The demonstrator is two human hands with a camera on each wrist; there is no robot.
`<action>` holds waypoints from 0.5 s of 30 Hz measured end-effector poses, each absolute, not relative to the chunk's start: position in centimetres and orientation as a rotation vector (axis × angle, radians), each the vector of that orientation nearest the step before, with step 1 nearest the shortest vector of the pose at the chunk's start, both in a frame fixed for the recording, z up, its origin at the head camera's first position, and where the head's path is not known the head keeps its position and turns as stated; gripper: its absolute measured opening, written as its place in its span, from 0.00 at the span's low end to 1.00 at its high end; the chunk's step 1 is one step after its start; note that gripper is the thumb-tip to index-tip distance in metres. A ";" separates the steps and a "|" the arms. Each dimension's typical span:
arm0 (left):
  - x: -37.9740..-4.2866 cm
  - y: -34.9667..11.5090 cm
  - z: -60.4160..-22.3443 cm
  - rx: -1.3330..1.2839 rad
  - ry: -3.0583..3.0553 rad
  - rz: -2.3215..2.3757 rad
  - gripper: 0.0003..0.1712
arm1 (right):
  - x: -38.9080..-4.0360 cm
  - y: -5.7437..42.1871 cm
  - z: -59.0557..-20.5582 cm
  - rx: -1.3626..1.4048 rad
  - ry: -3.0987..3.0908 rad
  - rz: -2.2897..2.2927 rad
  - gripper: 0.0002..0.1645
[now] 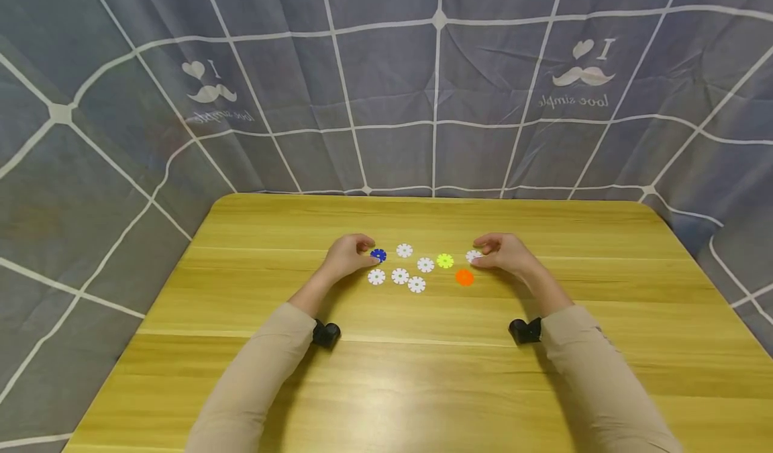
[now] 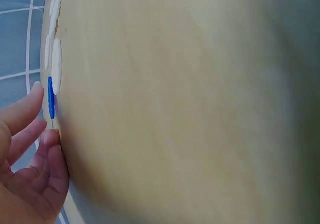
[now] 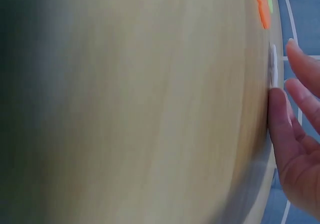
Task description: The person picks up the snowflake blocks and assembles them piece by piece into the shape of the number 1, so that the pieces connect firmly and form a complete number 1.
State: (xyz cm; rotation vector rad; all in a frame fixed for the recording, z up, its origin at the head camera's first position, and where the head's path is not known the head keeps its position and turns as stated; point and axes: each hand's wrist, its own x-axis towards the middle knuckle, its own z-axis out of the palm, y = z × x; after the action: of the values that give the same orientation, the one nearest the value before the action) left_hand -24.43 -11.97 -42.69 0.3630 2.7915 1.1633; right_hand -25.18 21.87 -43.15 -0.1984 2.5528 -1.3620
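On the table, a blue notched plastic disc [image 1: 378,256] lies flat at the left of a loose group. My left hand [image 1: 350,255] is right beside it, thumb and fingers spread apart around its edge. A small gap shows between the fingertips and the blue disc [image 2: 51,98] in the left wrist view. At the group's right end lies a white notched disc [image 1: 474,256], partly covered by my right hand [image 1: 504,252]. In the right wrist view the right thumb reaches this white disc's edge [image 3: 274,67], while the other fingers stay raised off it.
Between the hands lie several more white discs [image 1: 400,276], a yellow-green disc [image 1: 445,260] and an orange disc [image 1: 464,277]. The wooden table [image 1: 386,386] ends at a grey gridded curtain [image 1: 392,90]. Black cameras sit at both wrists.
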 end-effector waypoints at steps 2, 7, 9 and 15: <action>-24.5 -11.7 -42.5 0.380 2.817 1.096 0.21 | -25.2 21.7 -43.2 -0.185 2.565 -1.329 0.27; -24.7 -11.0 -42.2 0.336 2.854 0.980 0.18 | -25.4 21.0 -43.2 -0.193 2.621 -1.227 0.24; -24.8 -10.8 -42.2 0.307 2.865 0.939 0.17 | -25.5 20.9 -43.2 -0.201 2.640 -1.209 0.23; -24.8 -10.3 -42.2 0.255 2.876 0.856 0.18 | -25.8 21.1 -44.0 -0.267 2.642 -1.301 0.20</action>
State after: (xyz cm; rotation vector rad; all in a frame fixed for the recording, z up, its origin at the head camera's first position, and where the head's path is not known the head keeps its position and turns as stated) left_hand -24.81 -10.27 -42.18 0.2549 2.8756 0.8562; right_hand -25.79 21.14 -44.02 -0.2672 2.6420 -1.3007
